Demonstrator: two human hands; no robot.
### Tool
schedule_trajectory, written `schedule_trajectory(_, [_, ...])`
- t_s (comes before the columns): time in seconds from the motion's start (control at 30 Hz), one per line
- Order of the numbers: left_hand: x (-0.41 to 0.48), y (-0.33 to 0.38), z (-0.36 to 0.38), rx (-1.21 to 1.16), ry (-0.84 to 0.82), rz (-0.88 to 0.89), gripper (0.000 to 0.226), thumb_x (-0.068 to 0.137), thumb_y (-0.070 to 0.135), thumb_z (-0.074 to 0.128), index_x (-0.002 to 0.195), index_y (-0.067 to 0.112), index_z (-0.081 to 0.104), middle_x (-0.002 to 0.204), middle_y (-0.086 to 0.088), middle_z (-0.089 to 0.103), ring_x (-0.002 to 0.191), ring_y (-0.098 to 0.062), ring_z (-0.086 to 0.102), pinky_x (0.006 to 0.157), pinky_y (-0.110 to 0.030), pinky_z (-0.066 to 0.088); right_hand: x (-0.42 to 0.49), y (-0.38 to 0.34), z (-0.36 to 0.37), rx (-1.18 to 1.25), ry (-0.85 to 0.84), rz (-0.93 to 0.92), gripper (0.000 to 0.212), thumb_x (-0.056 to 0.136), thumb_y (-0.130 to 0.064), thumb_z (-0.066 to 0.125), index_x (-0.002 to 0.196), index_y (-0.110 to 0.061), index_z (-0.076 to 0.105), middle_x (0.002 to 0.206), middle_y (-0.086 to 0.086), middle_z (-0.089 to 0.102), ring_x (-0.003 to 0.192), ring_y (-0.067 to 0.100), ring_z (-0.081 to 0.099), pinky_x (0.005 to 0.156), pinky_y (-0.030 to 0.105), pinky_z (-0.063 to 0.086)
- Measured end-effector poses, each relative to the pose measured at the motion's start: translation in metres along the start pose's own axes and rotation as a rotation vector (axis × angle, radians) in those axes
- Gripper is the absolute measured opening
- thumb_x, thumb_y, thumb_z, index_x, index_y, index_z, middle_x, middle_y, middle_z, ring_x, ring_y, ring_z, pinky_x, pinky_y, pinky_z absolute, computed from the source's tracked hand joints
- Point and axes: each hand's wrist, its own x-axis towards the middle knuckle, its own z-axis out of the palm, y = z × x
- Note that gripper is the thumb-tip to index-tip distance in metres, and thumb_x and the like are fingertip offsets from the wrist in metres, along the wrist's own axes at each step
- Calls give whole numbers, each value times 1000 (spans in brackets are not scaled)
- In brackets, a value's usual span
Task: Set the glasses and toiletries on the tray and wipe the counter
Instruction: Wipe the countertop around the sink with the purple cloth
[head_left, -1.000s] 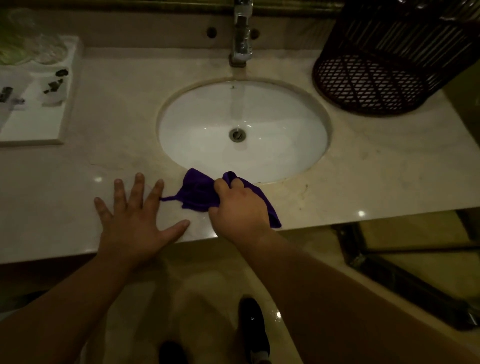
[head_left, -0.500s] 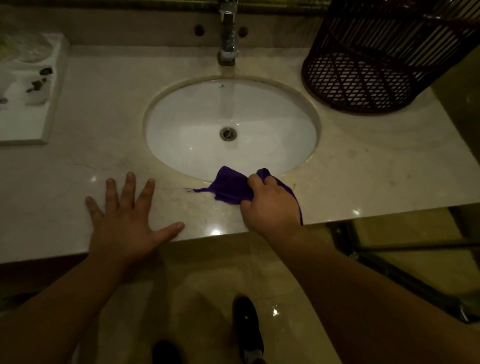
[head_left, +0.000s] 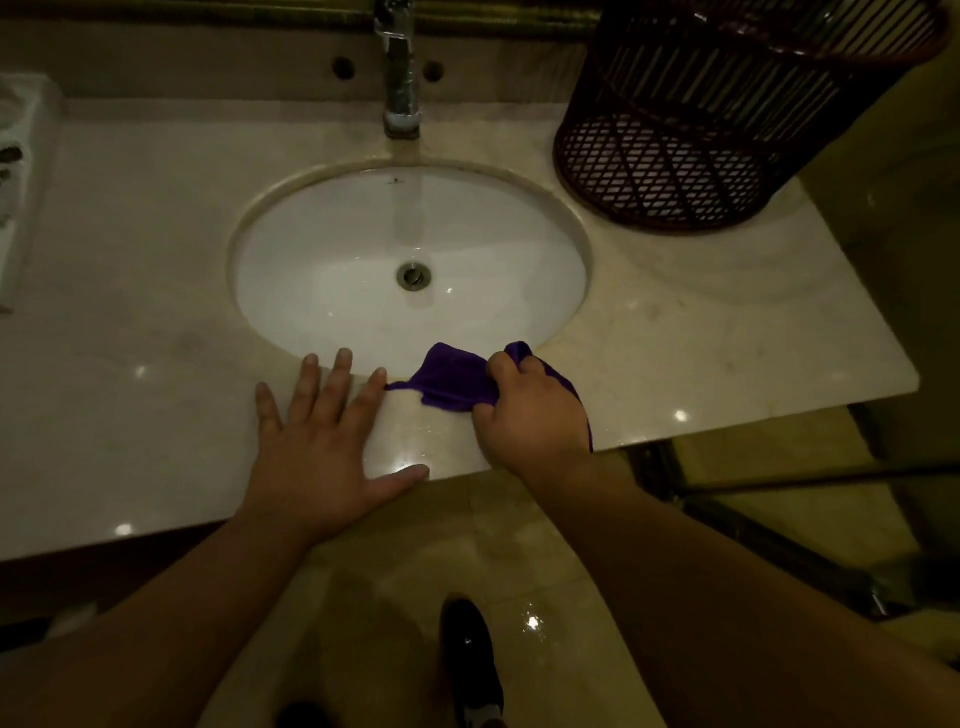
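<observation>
Purple cloth: bunched on the beige marble counter at the front rim of the white oval sink, gripped by the right hand.
Right fingers: curled round the cloth.
Left hand: flat on the counter just left of the cloth, fingers spread.
White tray: far left edge of the counter, contents blurred.
Dark wicker basket: back right of the counter.
</observation>
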Motion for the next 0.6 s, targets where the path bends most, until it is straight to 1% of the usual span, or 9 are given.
schedule_trajectory(0.07, [10,12,2,-1,16,21,114,71,100,26,160,33,5,169,-5,-8,153,-31,-13,113,-73,1,2,9,-1,0,4,4,32,90,-40,51,118,-25,47,99,5,56,70,19,52,52,31,44])
schedule_trajectory(0.17, [21,23,5,-3,18,18,115,70,101,27,160,34,5,169,-4,-8,153,-31,-14,114,-73,0,4,22,-4,16,12,8,32,90,-39,52,118,-24,48,98,5,56,70,20,52,53,32,42])
schedule_trajectory(0.27, [27,33,7,-1,12,17,114,69,101,27,160,35,7,169,-4,-7,153,-30,-14,114,-73,0,7,33,-7,22,15,8,34,90,-39,53,120,-24,48,99,5,56,72,21,53,54,33,45])
schedule_trajectory(0.4, [33,41,11,16,16,16,111,72,99,28,160,36,6,169,-3,-4,153,-29,-11,113,-74,0,11,51,-12,35,27,-1,36,90,-38,53,122,-23,49,102,6,57,74,21,54,56,33,47])
schedule_trajectory(0.53, [34,41,12,50,3,10,109,73,98,30,160,35,13,169,-2,2,154,-29,-5,113,-73,0,19,70,-15,39,35,-4,38,90,-39,52,125,-25,48,103,5,59,75,20,56,58,34,51])
schedule_trajectory(0.6, [34,41,12,64,-3,6,109,73,98,30,160,34,13,169,-2,3,154,-29,-3,113,-73,0,22,78,-16,35,38,2,41,89,-40,51,127,-25,48,103,5,59,76,21,58,59,36,54])
